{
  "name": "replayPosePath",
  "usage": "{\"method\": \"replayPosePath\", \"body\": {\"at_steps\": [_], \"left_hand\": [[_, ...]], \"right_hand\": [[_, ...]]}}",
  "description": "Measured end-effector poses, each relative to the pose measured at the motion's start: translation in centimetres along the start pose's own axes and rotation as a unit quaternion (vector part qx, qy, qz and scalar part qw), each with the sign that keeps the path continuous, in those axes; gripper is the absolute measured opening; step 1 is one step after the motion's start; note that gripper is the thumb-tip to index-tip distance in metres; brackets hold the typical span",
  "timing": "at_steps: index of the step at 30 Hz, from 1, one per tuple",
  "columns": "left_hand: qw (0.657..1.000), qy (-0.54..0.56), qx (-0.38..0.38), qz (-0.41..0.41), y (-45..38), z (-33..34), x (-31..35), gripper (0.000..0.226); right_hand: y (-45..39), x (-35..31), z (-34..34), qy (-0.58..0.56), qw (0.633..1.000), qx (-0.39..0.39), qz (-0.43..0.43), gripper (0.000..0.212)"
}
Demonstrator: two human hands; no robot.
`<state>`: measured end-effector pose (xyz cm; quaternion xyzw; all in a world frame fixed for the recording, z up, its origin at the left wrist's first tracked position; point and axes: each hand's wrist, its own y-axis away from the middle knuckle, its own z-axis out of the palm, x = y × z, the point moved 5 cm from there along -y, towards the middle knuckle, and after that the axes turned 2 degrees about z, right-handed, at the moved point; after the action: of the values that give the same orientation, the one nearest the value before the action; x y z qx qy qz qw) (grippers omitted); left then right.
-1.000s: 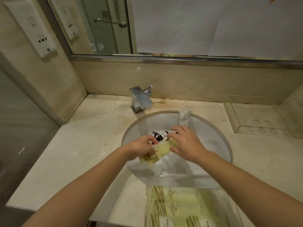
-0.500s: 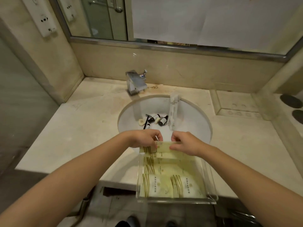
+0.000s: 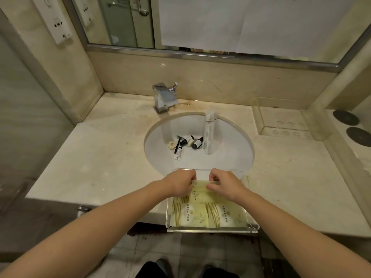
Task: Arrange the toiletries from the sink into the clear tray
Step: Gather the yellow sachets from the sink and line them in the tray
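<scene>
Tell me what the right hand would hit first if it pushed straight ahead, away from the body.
Probably the far wall of the clear tray, just beyond the right hand holding the yellow packet. Past that lies the sink. Depth is hard to judge here.

The scene is dim, with a warm yellow-green cast. Light falls most strongly on the white sink [image 3: 226, 153], the brightest area, just above centre. Soft shadows lie under the faucet [image 3: 165, 97] toward 12 o'clock. The floor at 6 o'clock is dark. Wide-angle distortion bends the mirror frame [image 3: 200, 54] and the walls at 9 and 3 o'clock. Small print on the packets is too soft to read.
</scene>
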<state>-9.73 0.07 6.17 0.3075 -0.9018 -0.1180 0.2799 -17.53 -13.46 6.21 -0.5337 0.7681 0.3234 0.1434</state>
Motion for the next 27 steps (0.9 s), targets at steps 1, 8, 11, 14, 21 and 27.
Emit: {"method": "replayPosePath", "body": {"at_steps": [1, 8, 11, 14, 21, 27], "left_hand": [[1.000, -0.014, -0.002, -0.001, 0.1, 0.1, -0.1, 0.020], [0.998, -0.055, 0.036, -0.019, 0.2, -0.4, -0.6, 0.036], [0.990, -0.109, 0.084, -0.004, 0.3, -0.9, -0.3, 0.035], [0.978, -0.167, 0.122, 0.015, 0.5, -0.8, -0.2, 0.028], [0.961, -0.240, 0.136, 0.031, 0.4, -0.4, -0.6, 0.022], [0.957, -0.250, 0.138, 0.055, 0.3, 0.2, -1.1, 0.021]], "right_hand": [[0.0, -0.1, 0.0, 0.000, 1.000, 0.003, 0.000, 0.017], [0.0, 0.2, -0.7, 0.014, 0.997, 0.073, 0.015, 0.008], [0.2, 0.2, -0.8, 0.056, 0.993, 0.105, 0.009, 0.008], [0.6, 0.7, -0.1, 0.098, 0.983, 0.154, -0.013, 0.011], [1.1, 2.0, 0.3, 0.171, 0.950, 0.261, 0.019, 0.018], [1.5, 2.8, 0.7, 0.200, 0.947, 0.249, 0.020, 0.014]]}}
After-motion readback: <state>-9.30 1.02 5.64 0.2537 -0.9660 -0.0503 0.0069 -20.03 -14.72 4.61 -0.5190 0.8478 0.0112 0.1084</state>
